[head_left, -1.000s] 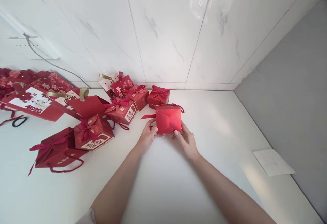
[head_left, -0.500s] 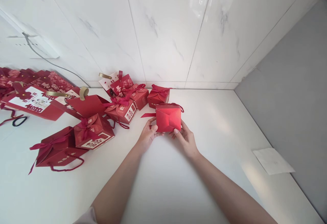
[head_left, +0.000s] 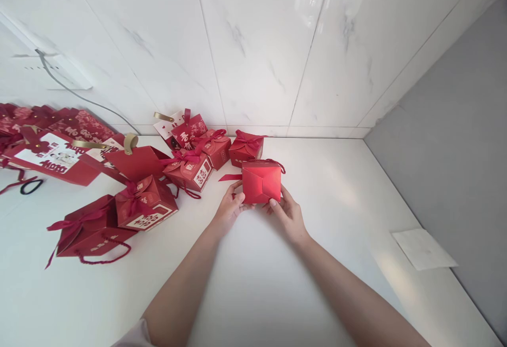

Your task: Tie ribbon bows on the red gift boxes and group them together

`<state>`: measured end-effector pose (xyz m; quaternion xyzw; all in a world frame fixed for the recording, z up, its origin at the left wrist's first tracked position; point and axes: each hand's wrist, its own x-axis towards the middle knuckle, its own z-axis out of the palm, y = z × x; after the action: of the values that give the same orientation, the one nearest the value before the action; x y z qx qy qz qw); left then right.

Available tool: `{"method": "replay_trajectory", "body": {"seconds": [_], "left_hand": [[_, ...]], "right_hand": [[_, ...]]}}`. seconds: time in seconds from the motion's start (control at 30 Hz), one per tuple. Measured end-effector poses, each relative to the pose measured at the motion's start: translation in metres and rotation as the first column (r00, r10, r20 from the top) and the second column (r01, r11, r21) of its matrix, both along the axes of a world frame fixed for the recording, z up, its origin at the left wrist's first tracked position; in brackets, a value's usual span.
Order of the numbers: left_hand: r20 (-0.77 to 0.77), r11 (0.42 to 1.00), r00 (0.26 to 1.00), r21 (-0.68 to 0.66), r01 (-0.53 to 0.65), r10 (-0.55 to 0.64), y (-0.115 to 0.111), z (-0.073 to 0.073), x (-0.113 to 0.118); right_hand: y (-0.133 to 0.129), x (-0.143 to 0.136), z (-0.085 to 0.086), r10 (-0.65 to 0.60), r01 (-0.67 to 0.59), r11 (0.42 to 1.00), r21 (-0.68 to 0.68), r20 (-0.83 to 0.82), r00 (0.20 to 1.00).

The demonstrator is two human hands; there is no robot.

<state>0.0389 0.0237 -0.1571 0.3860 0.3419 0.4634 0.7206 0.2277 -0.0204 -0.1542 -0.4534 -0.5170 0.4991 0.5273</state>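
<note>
Between my two hands is a red gift box (head_left: 261, 182), tipped so that its plain base with overlapping folded flaps faces me. A ribbon end sticks out at its left and a twisted cord handle shows behind its top right. My left hand (head_left: 229, 207) grips the lower left corner, thumb on the near side. On the lower right corner, my right hand (head_left: 290, 214) holds with its thumb pressed on the base. Just behind stands another red box (head_left: 246, 147) tied with a ribbon bow. The front of the held box is hidden from me.
Several ribbon-tied red boxes (head_left: 146, 204) stand to the left, with red bags (head_left: 55, 157) beyond them. A black ring (head_left: 30, 186) lies far left. A white paper sheet (head_left: 424, 249) rests at the right edge of the white table (head_left: 332, 188). A tiled wall (head_left: 257, 46) closes the back.
</note>
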Motion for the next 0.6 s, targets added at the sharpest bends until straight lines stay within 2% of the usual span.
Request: {"method": "replay_trajectory", "body": {"seconds": [0.6], "left_hand": [[0.0, 1.0, 1.0, 0.006, -0.001, 0.001, -0.0006, -0.0016, -0.0016]], "right_hand": [[-0.0002, 0.0003, -0.0007, 0.0, 0.0, 1.0, 0.007, 0.013, 1.0]]}}
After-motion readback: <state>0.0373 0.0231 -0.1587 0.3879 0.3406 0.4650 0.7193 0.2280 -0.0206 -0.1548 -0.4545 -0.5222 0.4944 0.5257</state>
